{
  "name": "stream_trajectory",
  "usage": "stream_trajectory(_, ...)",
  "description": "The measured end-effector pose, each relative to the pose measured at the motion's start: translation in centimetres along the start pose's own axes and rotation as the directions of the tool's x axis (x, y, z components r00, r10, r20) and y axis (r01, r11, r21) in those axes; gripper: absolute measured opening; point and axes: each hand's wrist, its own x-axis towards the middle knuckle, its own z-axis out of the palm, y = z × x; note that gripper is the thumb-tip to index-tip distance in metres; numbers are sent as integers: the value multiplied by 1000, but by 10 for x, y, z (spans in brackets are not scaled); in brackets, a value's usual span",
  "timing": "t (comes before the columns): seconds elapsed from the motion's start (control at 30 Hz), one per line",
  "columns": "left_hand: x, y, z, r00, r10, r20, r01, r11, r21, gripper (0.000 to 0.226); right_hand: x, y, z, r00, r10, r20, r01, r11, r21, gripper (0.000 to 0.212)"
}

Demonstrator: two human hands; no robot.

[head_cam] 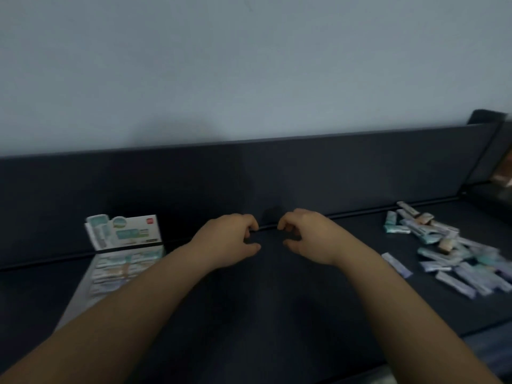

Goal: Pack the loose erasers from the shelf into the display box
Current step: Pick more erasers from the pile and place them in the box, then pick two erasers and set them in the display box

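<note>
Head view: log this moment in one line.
left hand empty | right hand empty | loose erasers piled right | display box left, holding erasers

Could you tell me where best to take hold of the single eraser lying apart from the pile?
Probably pinch the single eraser across its narrow width near mid-length, coming from above with the right hand: it lies flat on the shelf, long and slim, clear of the pile.

Blurred, illegible print on display box (126, 231).

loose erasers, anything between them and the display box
Only the person's own left hand and right hand, empty, over the shelf midway; no other object lies between the loose erasers and the display box.
</note>
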Motion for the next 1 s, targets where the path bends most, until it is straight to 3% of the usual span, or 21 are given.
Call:
stream_trajectory(0.43,112,171,79,996,72,56,-70,997,-32,41,-82,198,-59,986,162,-37,-164,984,-70,32)
stream_trajectory(0.53,133,203,98,993,95,67,-93,995,-42,39,-99,239,-69,968,240,-78,-245,967,-68,26)
stream_trajectory(0.67,162,238,116,987,136,85,-129,988,-82,40,-121,290,-84,924,374,-83,-379,924,-47,33)
stream_trajectory(1.0,223,295,152,994,39,104,-4,949,-314,37,-162,366,-81,835,550,22,-548,835,-59,42)
